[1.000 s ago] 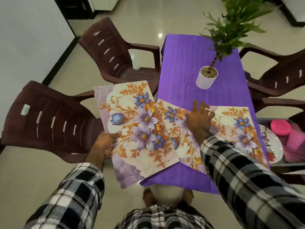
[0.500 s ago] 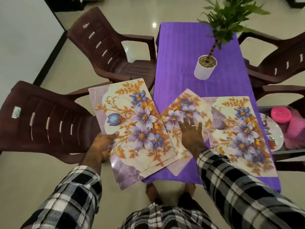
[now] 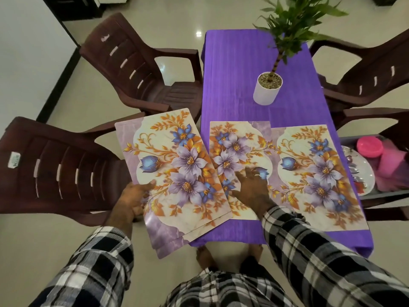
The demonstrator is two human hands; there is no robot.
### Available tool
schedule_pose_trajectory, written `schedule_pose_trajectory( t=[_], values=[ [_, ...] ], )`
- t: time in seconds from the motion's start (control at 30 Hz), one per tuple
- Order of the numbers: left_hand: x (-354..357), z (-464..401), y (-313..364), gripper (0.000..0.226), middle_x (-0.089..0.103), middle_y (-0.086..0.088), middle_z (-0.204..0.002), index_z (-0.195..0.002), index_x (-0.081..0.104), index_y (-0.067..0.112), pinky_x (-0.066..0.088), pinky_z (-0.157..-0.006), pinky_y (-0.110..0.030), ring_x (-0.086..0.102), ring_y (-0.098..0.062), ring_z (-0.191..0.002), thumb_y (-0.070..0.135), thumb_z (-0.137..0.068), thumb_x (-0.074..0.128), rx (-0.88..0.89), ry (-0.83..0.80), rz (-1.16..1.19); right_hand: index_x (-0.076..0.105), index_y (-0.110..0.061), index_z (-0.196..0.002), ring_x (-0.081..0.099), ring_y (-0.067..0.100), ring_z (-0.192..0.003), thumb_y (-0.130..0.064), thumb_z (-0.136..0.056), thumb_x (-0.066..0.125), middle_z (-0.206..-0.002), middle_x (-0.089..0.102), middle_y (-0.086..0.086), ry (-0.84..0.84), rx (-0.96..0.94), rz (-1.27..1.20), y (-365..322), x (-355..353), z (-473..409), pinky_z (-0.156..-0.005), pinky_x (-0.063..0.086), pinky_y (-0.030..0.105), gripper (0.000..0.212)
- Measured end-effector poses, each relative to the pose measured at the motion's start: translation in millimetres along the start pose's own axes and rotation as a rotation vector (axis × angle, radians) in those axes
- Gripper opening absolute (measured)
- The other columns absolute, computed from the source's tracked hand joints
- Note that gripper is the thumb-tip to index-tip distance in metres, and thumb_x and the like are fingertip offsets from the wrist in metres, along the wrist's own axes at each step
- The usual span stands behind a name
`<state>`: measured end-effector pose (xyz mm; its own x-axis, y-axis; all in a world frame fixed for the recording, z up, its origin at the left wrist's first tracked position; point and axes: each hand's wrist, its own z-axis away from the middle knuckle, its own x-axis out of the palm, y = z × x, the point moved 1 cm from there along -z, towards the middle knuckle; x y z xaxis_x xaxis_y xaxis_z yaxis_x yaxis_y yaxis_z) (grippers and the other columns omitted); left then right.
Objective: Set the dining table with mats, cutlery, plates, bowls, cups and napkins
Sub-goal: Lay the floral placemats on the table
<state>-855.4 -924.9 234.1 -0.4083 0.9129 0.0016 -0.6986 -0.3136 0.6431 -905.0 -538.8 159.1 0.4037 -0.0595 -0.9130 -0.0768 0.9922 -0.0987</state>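
My left hand (image 3: 132,197) grips a stack of mats (image 3: 174,178) by its near left edge, thumb on top of the printed face and the fingers curled under where I cannot see them. The stack tilts out over the table's left edge, mostly above the floor and the near chair (image 3: 55,165); its layered corners show at the bottom, so it is more than one mat, though I cannot tell how many.

My right hand (image 3: 252,189) lies flat on the middle mat (image 3: 234,151), fingers spread and straight, pressing down on it rather than pinching. That mat lies on the purple cloth (image 3: 236,74) just right of the stack I hold, whose right edge overlaps it. Just beyond my right fingertips, the middle mat's far right corner lies over the left edge of the right mat (image 3: 318,173), which lies flat near the table's right side, to the right of my right hand.

Well beyond both hands stands a white pot (image 3: 266,91) with a green plant, upright on the cloth. Far to the right of my right hand, off the table, a tray (image 3: 365,171) sits beside a pink lid (image 3: 369,146) and pink cups (image 3: 391,162); what lies on the tray is too small to tell. More brown chairs flank the table on both sides.
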Motion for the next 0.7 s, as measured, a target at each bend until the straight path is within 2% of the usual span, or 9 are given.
schedule_pose_trajectory(
  t=[0.1,0.2,0.27,0.37,0.5,0.63,0.7],
  values=[
    [-8,-2,-1,0.054,0.074,-0.029,-0.120,-0.122,0.074,0.000,0.055,-0.095,-0.073,0.072,-0.049,-0.111,0.013,-0.074,0.094,-0.004,0.003,-0.014,0.030,-0.030,-0.161,0.030,0.040,-0.151,-0.066,-0.087,0.066,-0.173,0.019,0.010,0.006,-0.004,0.016,-3,0,4,-0.116,0.033,0.062,0.090],
    [-17,-2,-1,0.054,0.075,-0.028,-0.120,-0.123,0.073,0.002,0.055,-0.093,-0.074,0.073,-0.049,-0.111,0.012,-0.074,0.095,-0.016,0.012,-0.019,0.021,-0.032,-0.164,0.014,0.039,-0.159,-0.063,-0.088,0.065,-0.175,0.008,0.009,-0.037,0.011,-0.043,1,7,7,-0.121,0.025,0.064,0.093],
    [-23,-5,-2,0.057,0.075,-0.027,-0.119,-0.123,0.074,0.004,0.055,-0.091,-0.075,0.073,-0.049,-0.110,0.013,-0.072,0.096,-0.021,0.015,-0.013,0.019,-0.032,-0.166,0.009,0.037,-0.161,-0.065,-0.090,0.063,-0.176,0.006,0.008,-0.051,-0.007,-0.049,3,10,9,-0.123,0.025,0.062,0.093],
    [-28,-4,-3,0.060,0.075,-0.027,-0.118,-0.124,0.073,0.004,0.055,-0.092,-0.075,0.074,-0.049,-0.109,0.014,-0.069,0.098,-0.025,0.006,-0.011,0.020,-0.034,-0.166,0.010,0.035,-0.161,-0.068,-0.090,0.063,-0.177,0.006,0.006,-0.054,-0.022,-0.042,2,11,14,-0.123,0.028,0.059,0.093],
    [-26,0,-4,0.048,0.076,-0.027,-0.117,-0.122,0.073,0.001,0.056,-0.095,-0.071,0.074,-0.047,-0.108,0.012,-0.079,0.092,-0.020,-0.014,-0.041,0.021,-0.035,-0.165,0.012,0.035,-0.161,-0.070,-0.090,0.063,-0.177,0.008,0.004,-0.064,-0.027,-0.043,-2,16,25,-0.122,0.029,0.060,0.093],
    [-30,-3,-8,0.054,0.074,-0.029,-0.120,-0.122,0.073,0.000,0.055,-0.097,-0.072,0.073,-0.049,-0.111,0.013,-0.074,0.094,-0.002,-0.046,-0.027,0.021,-0.038,-0.165,0.019,0.036,-0.159,-0.071,-0.090,0.062,-0.176,0.010,0.004,-0.071,-0.038,-0.003,-4,17,31,-0.121,0.030,0.060,0.091],
    [-27,1,-9,0.049,0.075,-0.029,-0.119,-0.123,0.073,-0.001,0.056,-0.096,-0.070,0.073,-0.049,-0.111,0.010,-0.079,0.091,0.009,-0.061,-0.033,0.021,-0.039,-0.164,0.023,0.037,-0.158,-0.070,-0.091,0.061,-0.176,0.011,0.004,-0.082,-0.057,0.017,-3,19,33,-0.120,0.030,0.060,0.088]
  ],
)
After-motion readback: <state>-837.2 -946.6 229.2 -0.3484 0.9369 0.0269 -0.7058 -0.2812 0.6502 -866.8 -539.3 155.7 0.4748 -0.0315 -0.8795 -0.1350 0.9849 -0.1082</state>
